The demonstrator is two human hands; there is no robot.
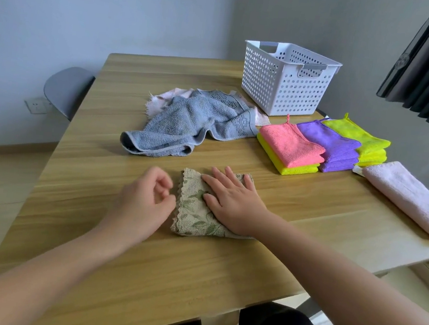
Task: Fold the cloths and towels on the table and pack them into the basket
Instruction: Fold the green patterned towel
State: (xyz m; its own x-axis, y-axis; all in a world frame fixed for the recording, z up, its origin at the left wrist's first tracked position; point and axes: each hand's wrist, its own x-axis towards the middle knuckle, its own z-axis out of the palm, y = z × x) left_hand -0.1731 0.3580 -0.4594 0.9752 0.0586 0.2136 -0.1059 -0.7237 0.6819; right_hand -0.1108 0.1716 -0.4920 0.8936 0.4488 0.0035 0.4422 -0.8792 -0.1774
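- Right hand (232, 205) is lying flat, fingers straight and spread, pressing down on the folded beige leaf-print cloth (193, 213); not clenching anything.
- Left hand (147, 197) is resting just beside the cloth's left side, fingers loosely curled, grasping nothing.
- Beige cloth is sitting on the wooden worktop (141, 261), mid-way across, toward the near edge. Its scalloped edge is facing the left edge of the worktop. The hand is covering its right part, so I cannot tell the long axis.
- Crumpled grey terry towel (185, 126) is lying unfolded past it, long axis running from near-left up to far-right, toward the basket; it is overlapping a pale pink cloth (161, 99).
- White perforated plastic basket (279, 86) is standing upright at the far right corner.
- Folded stacks are sitting in a row near the right edge: coral-pink microfibre cloth (291, 144) on a yellow one (299, 170), a purple stack (334, 147), a lime-yellow stack (359, 137).
- Folded light pink towel (409, 197) is lying along the right edge, long axis near-to-far.
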